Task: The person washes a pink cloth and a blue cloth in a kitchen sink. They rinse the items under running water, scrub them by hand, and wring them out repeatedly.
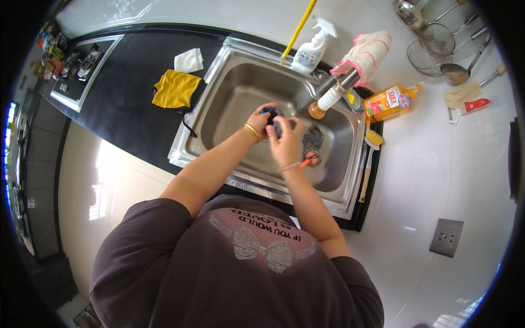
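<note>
Above the basin of a stainless steel sink (256, 92), my two hands meet around a small dark object (270, 113) with a bit of blue on it. My left hand (259, 124), with a gold bangle at the wrist, grips it from the left. The fingers of my right hand (286, 141) close on its grey right side; blur and fingers hide what it is exactly. Right of my hands, a dark grey mesh scourer (313, 137) lies on the sink floor, next to an orange-red piece (311, 158) with a handle.
A cloth-draped faucet (346, 78) with a white spout extension (330, 97) reaches over the basin. Behind stand a spray bottle (310, 53) and a detergent bottle (387, 104). A dish brush (369, 162) lies at right; yellow cloth (175, 89) and white cloth (188, 60) lie left.
</note>
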Available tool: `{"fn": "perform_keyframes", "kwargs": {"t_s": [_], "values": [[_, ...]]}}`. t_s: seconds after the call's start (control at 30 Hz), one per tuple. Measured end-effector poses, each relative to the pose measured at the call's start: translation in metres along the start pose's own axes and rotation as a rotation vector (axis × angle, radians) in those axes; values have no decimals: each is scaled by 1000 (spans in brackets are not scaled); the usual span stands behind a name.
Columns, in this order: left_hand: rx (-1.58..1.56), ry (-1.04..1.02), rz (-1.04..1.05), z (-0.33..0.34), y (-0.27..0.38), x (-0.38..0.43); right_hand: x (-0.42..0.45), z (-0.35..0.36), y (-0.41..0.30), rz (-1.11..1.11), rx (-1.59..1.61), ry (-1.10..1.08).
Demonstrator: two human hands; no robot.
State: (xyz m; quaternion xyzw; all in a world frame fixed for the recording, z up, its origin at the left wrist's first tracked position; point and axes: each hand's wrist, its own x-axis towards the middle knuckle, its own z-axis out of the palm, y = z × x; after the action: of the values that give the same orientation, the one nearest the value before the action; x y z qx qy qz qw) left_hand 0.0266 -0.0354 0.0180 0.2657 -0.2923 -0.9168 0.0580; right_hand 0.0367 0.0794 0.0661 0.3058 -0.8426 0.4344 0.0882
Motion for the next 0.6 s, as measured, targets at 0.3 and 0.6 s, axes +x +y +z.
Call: {"fn": "perform_keyframes", "kwargs": {"t_s": [0.3,0.6], "values": [[288,116,-17,23,-7,-27,24,1,20,231,-142,176],[369,-2,-106,28,1,-27,-14,5,-7,-172,-185,201]]}}
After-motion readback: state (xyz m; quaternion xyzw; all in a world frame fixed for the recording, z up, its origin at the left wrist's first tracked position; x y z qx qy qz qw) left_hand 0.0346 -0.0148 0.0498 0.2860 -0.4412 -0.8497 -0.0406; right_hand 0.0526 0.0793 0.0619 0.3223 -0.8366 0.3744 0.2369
